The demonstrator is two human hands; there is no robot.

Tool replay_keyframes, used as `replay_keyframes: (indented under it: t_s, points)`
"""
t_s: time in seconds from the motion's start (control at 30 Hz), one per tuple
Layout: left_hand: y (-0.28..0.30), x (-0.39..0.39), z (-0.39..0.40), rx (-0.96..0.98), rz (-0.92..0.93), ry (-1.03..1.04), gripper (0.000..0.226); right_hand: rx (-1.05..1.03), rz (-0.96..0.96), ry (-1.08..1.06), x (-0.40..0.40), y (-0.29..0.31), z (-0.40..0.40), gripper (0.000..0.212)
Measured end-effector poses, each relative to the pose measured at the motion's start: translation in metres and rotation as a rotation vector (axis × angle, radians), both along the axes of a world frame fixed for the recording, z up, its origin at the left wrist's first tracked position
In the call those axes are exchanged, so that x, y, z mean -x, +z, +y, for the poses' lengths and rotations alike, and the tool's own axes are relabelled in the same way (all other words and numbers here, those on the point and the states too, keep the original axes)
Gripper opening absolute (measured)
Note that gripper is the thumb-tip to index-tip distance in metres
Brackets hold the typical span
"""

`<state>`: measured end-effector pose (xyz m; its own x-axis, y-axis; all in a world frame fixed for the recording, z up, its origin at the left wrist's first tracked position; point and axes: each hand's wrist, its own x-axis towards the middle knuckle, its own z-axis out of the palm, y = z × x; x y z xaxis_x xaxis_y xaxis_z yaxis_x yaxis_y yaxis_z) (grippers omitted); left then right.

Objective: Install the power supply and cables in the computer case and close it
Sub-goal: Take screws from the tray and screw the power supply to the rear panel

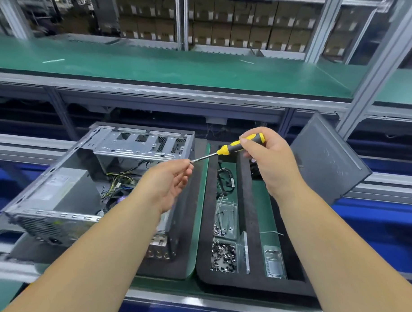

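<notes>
The open computer case (139,144) lies on its side at the left, with the grey power supply (61,186) seated in its near corner and yellow and black cables (118,182) loose inside. My right hand (268,158) grips the yellow and black handle of a screwdriver (239,145) above the trays. My left hand (171,180) pinches the tip of its metal shaft; whether a screw sits there is too small to tell. The grey side panel (326,158) leans at the right.
A black foam tray (245,201) at the right holds clear boxes of screws (223,255), a bundle of black cable (224,181) and a clear plastic insert (274,260). A green shelf (174,68) runs across behind. Stacked cardboard boxes fill the racks at the back.
</notes>
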<state>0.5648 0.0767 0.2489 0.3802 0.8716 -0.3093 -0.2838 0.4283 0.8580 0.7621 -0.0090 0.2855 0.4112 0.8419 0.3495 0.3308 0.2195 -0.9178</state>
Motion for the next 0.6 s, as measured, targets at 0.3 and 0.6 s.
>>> replay_keyframes:
  t_s: [0.3,0.6]
  points:
    - [0.015,0.099,0.04,-0.02,-0.117,0.114,0.006,0.157,-0.266,0.109,0.09,0.0,0.029,0.014]
    - [0.01,0.197,0.072,-0.038,-0.111,0.045,0.012,0.322,-0.306,0.135,0.208,-0.027,0.055,0.004]
